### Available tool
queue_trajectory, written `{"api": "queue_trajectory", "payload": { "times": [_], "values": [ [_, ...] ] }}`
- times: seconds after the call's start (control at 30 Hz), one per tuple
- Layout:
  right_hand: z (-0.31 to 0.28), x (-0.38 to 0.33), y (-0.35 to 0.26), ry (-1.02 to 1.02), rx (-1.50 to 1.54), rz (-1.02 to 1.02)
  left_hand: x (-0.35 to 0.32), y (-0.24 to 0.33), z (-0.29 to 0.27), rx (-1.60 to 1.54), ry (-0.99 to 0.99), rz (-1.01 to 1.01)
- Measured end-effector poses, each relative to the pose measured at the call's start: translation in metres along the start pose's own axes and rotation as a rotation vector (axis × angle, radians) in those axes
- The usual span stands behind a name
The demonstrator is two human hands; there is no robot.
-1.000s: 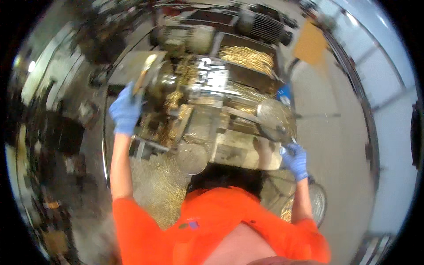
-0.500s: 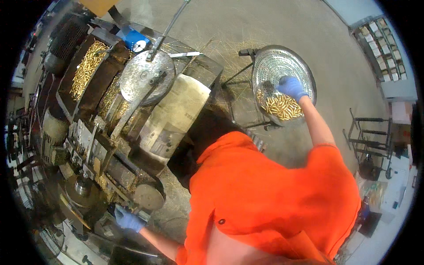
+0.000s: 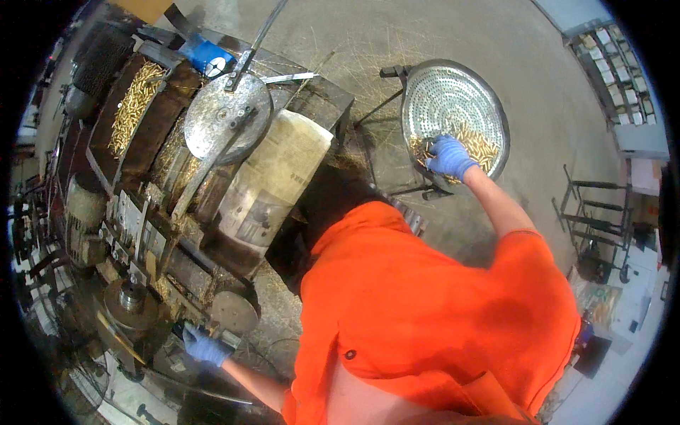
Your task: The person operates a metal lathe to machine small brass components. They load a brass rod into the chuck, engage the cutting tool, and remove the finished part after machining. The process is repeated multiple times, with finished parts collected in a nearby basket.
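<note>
My right hand (image 3: 452, 157), in a blue glove, lies on a heap of small brass cylinders (image 3: 479, 146), its fingers spread among them. The heap rests in the near part of a round metal pan (image 3: 431, 88) dotted with many holes. At the lower left, my left hand (image 3: 205, 347), also gloved in blue, is at the edge of the machine (image 3: 159, 234), beside a grey disc (image 3: 235, 313). Its fingers are curled at a dark part, and what they grip is hidden.
A trough (image 3: 134, 106) of brass pieces sits on the machine, near a large metal disc (image 3: 205, 120) with a long bar. Stained paper (image 3: 283, 170) covers a surface beside it. A black rack (image 3: 595, 212) and a shelf of small boxes (image 3: 616, 74) stand at the right.
My right hand has come down and nearer, from above the pan's middle onto the brass heap, and its fingers have spread. My left hand stays at the machine. The view has shifted slightly.
</note>
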State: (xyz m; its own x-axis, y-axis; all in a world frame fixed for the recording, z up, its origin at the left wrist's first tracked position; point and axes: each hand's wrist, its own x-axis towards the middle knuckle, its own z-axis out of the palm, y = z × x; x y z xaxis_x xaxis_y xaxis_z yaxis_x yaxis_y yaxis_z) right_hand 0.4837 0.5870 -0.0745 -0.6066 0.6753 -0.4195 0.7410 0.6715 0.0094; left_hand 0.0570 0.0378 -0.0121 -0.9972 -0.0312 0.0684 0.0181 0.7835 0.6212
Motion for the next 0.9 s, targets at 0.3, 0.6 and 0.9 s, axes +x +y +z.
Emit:
{"api": "queue_trajectory", "payload": {
  "times": [0.3,0.6,0.9],
  "values": [
    [-0.008,0.000,0.004,0.122,0.167,0.144,-0.008,0.024,0.004,-0.181,-0.017,-0.018],
    [-0.137,-0.007,-0.165,0.479,0.663,-0.655,-0.042,0.131,-0.036,-0.452,0.026,0.213],
    [-0.185,-0.029,-0.340,0.380,0.875,-1.444,-0.073,0.209,0.045,-1.159,-0.853,0.069]
  ]
}}
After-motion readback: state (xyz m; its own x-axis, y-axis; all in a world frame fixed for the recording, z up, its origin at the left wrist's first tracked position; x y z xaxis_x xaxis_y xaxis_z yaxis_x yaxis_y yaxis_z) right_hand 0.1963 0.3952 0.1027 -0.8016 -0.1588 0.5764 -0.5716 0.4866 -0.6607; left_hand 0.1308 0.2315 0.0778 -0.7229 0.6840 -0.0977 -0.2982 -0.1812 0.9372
